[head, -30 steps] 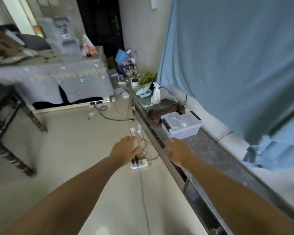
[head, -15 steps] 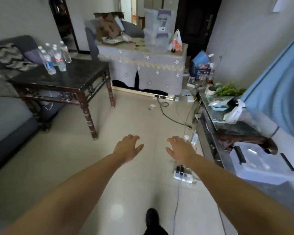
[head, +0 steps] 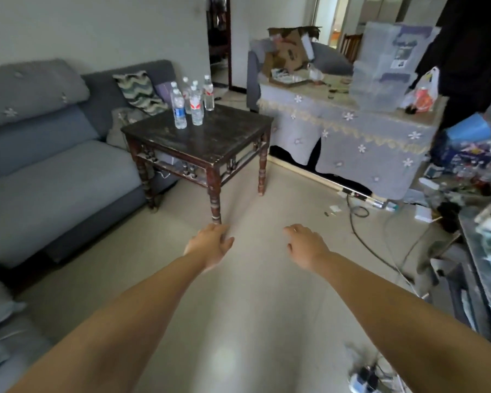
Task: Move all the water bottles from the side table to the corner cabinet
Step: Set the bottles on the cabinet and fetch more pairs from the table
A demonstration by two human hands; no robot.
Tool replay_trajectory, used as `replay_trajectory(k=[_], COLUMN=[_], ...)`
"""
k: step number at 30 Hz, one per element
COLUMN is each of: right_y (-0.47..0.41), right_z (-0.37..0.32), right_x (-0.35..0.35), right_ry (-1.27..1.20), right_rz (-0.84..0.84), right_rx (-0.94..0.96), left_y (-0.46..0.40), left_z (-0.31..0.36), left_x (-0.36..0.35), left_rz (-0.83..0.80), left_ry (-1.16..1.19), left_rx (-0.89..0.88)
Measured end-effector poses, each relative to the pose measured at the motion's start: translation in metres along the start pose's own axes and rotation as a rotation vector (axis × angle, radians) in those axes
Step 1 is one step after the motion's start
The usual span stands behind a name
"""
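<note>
Clear plastic water bottles upright, clustered on far corner of dark wooden side table's surface. Left hand, right hand outstretched, fingers relaxed, empty (well short of bottles).

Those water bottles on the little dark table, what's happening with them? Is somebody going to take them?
Nobody is touching them yet. A cluster of water bottles stands upright at the far left corner of the dark wooden side table, next to the grey sofa. A person faces the table with both arms stretched out over the floor. The left hand and the right hand are both empty, fingers relaxed, well short of the table. All the bottles seen here have yet to be moved.
</note>
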State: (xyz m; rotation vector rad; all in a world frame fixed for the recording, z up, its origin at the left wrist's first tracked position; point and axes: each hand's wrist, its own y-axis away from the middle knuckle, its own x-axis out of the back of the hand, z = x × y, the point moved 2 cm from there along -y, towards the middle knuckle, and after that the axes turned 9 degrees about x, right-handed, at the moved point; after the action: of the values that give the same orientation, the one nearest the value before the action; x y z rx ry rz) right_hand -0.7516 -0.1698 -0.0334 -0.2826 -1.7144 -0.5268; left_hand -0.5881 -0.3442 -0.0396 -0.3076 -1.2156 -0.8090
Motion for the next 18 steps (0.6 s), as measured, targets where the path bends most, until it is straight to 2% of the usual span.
replay_trajectory(k=[8, 14, 18], right_y=[-0.166, -0.273, -0.339], right_z=[-0.061, -0.060, -0.037], right_x=[0.001, 0.025, 0.056], right_ry=[-0.008, -0.056, -0.107], right_rz=[-0.031, -0.035, -0.018], right_rx=[0.218, 0.183, 0.111], left_y=[-0.114, -0.223, -0.311], left_z=[-0.075, -0.094, -0.080], left_x=[0.030, 0.066, 0.099], left_rz=[0.005, -0.016, 0.014], left_ry=[0.039, 0.020, 0.014], left_rx=[0.207, 0.184, 0.116])
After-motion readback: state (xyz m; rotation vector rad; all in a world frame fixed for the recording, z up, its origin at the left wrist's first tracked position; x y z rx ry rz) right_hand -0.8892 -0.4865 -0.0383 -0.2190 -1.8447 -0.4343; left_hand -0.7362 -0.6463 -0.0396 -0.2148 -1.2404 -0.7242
